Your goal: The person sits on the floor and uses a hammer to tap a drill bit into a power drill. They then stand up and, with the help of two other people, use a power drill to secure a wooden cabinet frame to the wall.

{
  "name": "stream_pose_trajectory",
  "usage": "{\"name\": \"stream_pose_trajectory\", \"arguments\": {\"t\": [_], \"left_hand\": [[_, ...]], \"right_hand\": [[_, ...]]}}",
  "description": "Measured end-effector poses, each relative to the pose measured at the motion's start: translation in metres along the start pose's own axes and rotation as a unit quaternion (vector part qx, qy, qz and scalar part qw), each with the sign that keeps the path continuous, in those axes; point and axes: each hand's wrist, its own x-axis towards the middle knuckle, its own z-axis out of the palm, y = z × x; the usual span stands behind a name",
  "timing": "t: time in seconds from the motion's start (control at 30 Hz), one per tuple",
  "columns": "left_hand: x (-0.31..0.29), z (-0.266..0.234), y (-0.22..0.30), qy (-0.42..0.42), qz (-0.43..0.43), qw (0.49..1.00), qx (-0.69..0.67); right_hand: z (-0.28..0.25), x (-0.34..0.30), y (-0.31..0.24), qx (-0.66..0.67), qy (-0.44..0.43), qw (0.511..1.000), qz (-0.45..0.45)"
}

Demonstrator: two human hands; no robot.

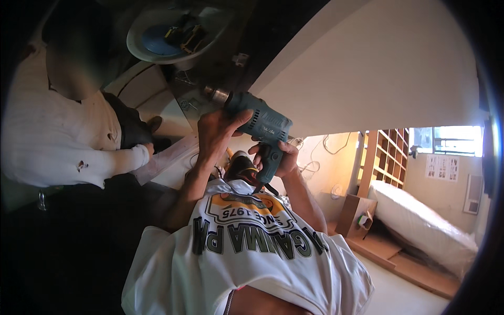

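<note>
A teal corded-style power drill (269,122) is held up in front of my chest, its metal chuck (218,95) pointing to the upper left. I see no bit in the chuck. My left hand (218,131) is closed round the front of the drill's body, thumb lying along its side. On the handle (270,163), my right hand (286,160) is closed, with fingers on both sides of the grip. Below the drill, partly hidden by my hands, is a dark thing with orange edges (241,164) that I cannot make out.
At left another person in a torn white shirt (58,136) has a hand beside a pale board (170,157). Farther up stands a white basin (137,44) with yellow-and-black tools (191,39). A large pale panel (378,68) fills the upper right; wooden shelving (386,157) and a plastic-wrapped slab (420,218) are at right.
</note>
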Motion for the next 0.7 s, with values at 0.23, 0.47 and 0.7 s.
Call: {"name": "stream_pose_trajectory", "arguments": {"t": [0.23,0.47,0.7], "left_hand": [[0.013,0.007,0.031,-0.026,0.067,0.986,0.148],[0.013,0.011,0.024,-0.022,0.047,0.993,0.109],[0.014,0.007,0.02,-0.048,0.054,0.997,-0.015]], "right_hand": [[-0.015,0.024,0.005,0.021,-0.076,0.995,-0.054],[0.016,0.02,-0.002,-0.144,0.008,0.985,-0.098],[0.062,0.003,0.0,-0.245,0.104,0.959,-0.095]]}}
